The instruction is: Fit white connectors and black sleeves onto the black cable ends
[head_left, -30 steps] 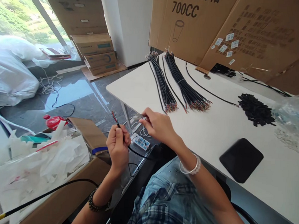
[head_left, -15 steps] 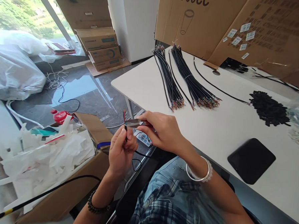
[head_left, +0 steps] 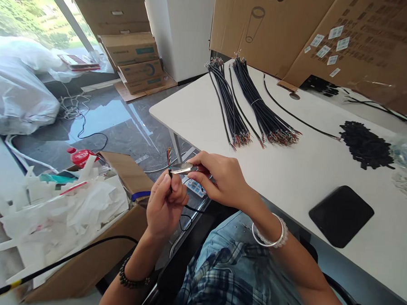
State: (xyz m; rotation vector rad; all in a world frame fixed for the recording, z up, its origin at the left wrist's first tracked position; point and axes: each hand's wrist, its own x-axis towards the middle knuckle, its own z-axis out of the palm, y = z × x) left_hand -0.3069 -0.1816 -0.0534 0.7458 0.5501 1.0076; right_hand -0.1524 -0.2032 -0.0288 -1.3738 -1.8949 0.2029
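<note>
My left hand (head_left: 167, 200) is closed around a black cable (head_left: 170, 173), near its stripped end. Thin coloured wires (head_left: 168, 157) stick up from that end, above my thumb and fingers. In a pinch, my right hand (head_left: 222, 178) holds a pointed metal tool that looks like small snips (head_left: 182, 168). Its flat, shiny tip touches or almost touches the cable where the coloured wires leave the black jacket. My fingers hide the rest of the tool. Both hands are beside the table's front left edge, over my lap.
Bundles of black cables (head_left: 260, 103) with frayed ends lie on the white table (head_left: 182, 106), left of a pile of short black pieces (head_left: 366, 145). A black rounded object (head_left: 341, 216) rests nearer. An open carton of paper scraps (head_left: 84, 210) stands at left.
The tool has tilted slightly, so its flat face now catches more light at the cable. Both hands keep nearly the same place and grip. The whole view shifts a little.
</note>
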